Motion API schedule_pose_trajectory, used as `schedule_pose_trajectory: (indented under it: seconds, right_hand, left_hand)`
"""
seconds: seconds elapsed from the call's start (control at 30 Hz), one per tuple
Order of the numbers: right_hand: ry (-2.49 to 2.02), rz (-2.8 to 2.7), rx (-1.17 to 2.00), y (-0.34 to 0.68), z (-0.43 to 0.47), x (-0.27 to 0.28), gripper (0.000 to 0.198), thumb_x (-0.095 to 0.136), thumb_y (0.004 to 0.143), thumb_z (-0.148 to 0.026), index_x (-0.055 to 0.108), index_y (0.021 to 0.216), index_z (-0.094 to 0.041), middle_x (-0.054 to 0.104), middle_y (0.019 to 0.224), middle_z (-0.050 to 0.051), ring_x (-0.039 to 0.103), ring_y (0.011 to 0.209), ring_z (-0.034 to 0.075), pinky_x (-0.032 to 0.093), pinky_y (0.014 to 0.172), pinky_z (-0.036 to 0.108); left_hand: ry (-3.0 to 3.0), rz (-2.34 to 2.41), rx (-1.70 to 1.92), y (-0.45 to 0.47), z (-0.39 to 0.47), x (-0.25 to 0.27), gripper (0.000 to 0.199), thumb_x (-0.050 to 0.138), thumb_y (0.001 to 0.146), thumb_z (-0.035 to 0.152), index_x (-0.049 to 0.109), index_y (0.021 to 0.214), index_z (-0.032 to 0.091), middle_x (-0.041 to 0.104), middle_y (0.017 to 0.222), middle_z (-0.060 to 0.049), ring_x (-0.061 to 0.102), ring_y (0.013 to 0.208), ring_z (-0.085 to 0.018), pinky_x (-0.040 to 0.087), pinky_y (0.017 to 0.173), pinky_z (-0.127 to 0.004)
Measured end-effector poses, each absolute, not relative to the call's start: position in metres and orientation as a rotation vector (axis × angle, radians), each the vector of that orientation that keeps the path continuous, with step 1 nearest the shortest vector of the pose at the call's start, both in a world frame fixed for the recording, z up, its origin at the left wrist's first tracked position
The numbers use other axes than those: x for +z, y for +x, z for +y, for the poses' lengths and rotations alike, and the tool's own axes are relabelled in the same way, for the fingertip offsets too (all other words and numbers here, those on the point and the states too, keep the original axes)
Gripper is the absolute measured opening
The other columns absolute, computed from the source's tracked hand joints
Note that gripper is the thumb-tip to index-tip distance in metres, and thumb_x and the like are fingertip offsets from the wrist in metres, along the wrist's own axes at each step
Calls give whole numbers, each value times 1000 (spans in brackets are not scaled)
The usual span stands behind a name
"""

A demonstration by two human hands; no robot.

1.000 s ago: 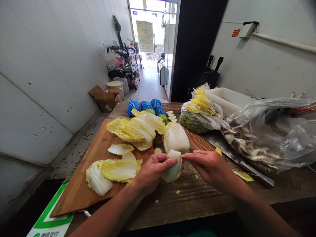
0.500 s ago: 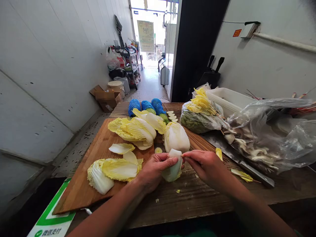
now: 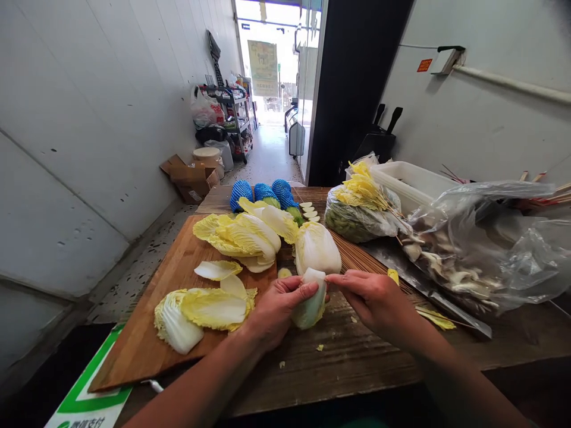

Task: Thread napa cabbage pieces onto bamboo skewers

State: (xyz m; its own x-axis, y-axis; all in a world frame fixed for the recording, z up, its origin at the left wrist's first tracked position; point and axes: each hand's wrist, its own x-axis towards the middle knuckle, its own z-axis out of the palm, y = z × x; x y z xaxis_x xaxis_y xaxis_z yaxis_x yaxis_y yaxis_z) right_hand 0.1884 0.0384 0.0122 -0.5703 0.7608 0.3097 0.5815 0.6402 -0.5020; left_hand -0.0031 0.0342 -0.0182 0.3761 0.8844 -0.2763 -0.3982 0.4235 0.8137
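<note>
My left hand (image 3: 280, 306) is closed around a piece of napa cabbage leaf (image 3: 310, 306), thumb on its front and white base upward. At the upper right edge of this leaf, the fingertips of my right hand (image 3: 368, 291) are pinched together; whatever thin thing they grip is hidden. Just behind stands a napa cabbage head (image 3: 317, 248). Loose cabbage leaves (image 3: 214, 306) lie on the wooden cutting board (image 3: 138, 333) to the left. A bundle of thin bamboo skewers (image 3: 357, 252) lies beyond my right hand.
A knife (image 3: 461, 312) lies at the right beside a plastic bag of mushrooms (image 3: 459, 273). Behind are a bag of green vegetables (image 3: 357, 217), a white plastic bin (image 3: 408, 187) and vegetables in blue foam nets (image 3: 241, 195). White slices (image 3: 309, 211) lie near them on the wooden table (image 3: 357, 368).
The view has shifted slightly. Both hands keep nearly the same hold on the leaf, with the right fingertips still at its edge.
</note>
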Motion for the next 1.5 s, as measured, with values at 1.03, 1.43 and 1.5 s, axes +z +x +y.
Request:
schedule_pose_trajectory:
  seconds: [1.03, 1.43, 1.5]
  right_hand:
    - [-1074, -2255, 520, 194, 41, 19, 16, 52, 86, -17, 67, 92, -20, 71, 89, 3, 65, 78, 15, 47, 70, 25]
    - [-1027, -2271, 555, 186, 40, 13, 15, 52, 87, -20, 67, 88, -19, 71, 84, 3, 64, 73, 15, 44, 65, 23]
    - [-1069, -2275, 538, 184, 40, 12, 15, 52, 87, -21, 67, 86, -18, 70, 79, 3, 63, 70, 15, 44, 62, 23]
  left_hand:
    - [678, 770, 905, -5, 36, -16, 26, 71, 68, 32, 72, 84, 11, 69, 71, -9, 60, 67, -13, 43, 62, -21]
    - [736, 756, 846, -4, 33, -19, 22, 71, 69, 30, 71, 79, 10, 68, 70, -7, 59, 63, -12, 44, 61, -22]
    - [748, 752, 844, -3, 32, -20, 22, 70, 70, 30, 71, 79, 10, 68, 71, -7, 59, 62, -12, 43, 61, -21]
